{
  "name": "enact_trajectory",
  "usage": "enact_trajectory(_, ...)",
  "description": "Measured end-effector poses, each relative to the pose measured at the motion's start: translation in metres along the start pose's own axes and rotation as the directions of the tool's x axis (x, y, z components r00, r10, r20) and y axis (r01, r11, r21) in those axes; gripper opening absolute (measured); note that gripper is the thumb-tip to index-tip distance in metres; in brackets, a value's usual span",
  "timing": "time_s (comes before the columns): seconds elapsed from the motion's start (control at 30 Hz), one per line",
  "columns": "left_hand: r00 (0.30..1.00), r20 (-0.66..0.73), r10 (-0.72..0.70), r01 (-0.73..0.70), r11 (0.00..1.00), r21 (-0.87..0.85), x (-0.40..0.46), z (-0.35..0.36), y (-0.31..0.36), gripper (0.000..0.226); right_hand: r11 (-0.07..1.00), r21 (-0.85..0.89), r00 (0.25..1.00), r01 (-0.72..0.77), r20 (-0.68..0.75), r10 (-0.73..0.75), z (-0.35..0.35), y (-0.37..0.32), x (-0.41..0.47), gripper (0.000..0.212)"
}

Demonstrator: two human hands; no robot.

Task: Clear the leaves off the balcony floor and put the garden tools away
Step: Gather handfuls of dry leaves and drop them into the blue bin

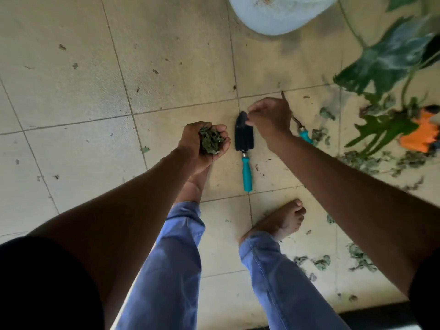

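My left hand is cupped palm-up and holds a bunch of green leaves. A trowel with a black blade and teal handle lies on the tiled floor just right of that hand. My right hand hovers over the trowel's tip with its fingers curled down; whether it pinches anything is unclear. A second small tool with a teal handle lies partly hidden behind my right wrist. Loose leaves are scattered on the floor at the right, and more leaves lie near my right foot.
A white bucket stands at the top middle. A large-leaved green plant hangs in from the right above an orange object. My bare feet stand below the trowel. Small leaf bits dot the tiles at left.
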State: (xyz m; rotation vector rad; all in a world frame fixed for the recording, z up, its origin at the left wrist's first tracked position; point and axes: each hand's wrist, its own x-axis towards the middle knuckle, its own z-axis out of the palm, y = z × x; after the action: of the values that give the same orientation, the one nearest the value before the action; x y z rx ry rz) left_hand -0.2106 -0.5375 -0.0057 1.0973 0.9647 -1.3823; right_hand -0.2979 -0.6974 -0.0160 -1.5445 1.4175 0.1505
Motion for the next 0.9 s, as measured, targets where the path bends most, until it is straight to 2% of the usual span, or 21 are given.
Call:
enact_trajectory(0.1, 1.000, 0.016, -0.007, 0.007, 1.000, 0.027, -0.005, 0.020, -0.021, 0.036, 0.980, 0.199, 0.996, 0.025, 0.080, -0.042, -0.024, -0.006, -0.056, 0.019)
enact_trajectory(0.17, 1.000, 0.022, -0.014, 0.012, 0.997, 0.078, -0.009, 0.035, -0.036, 0.030, 0.964, 0.240, 0.984, 0.113, 0.104, -0.142, -0.034, -0.004, -0.089, 0.018)
enact_trajectory(0.3, 0.998, 0.060, -0.034, 0.023, 0.985, 0.170, -0.015, 0.061, -0.060, 0.028, 0.895, 0.033, 0.895, 0.445, 0.033, -0.446, -0.045, 0.011, -0.128, 0.020)
enact_trajectory(0.4, 0.992, 0.116, -0.051, 0.027, 0.980, 0.198, -0.020, 0.074, -0.076, 0.044, 0.860, -0.067, 0.857, 0.506, -0.073, -0.510, -0.060, 0.030, -0.137, 0.022)
enact_trajectory(0.47, 0.989, 0.139, -0.057, 0.025, 0.975, 0.222, -0.023, 0.084, -0.087, 0.045, 0.879, -0.071, 0.864, 0.472, -0.161, -0.477, -0.074, 0.046, -0.139, 0.025)
enact_trajectory(0.6, 0.994, 0.085, -0.068, 0.054, 0.986, 0.157, -0.015, 0.097, -0.107, 0.023, 0.930, -0.083, 0.877, 0.359, -0.312, -0.366, -0.102, 0.099, -0.135, 0.029)
enact_trajectory(0.7, 0.993, 0.056, -0.106, 0.091, 0.970, 0.224, -0.006, 0.102, -0.125, 0.023, 0.966, -0.215, 0.928, 0.142, -0.312, -0.206, -0.117, 0.159, -0.123, 0.033)
enact_trajectory(0.8, 0.990, 0.045, -0.131, 0.113, 0.951, 0.286, 0.001, 0.108, -0.145, 0.027, 0.894, -0.443, 0.964, -0.066, -0.260, -0.057, -0.131, 0.214, -0.107, 0.040)
enact_trajectory(0.9, 0.988, 0.036, -0.153, 0.133, 0.936, 0.325, 0.011, 0.109, -0.166, 0.032, 0.857, -0.493, 0.960, -0.150, -0.279, 0.008, -0.142, 0.253, -0.090, 0.047)
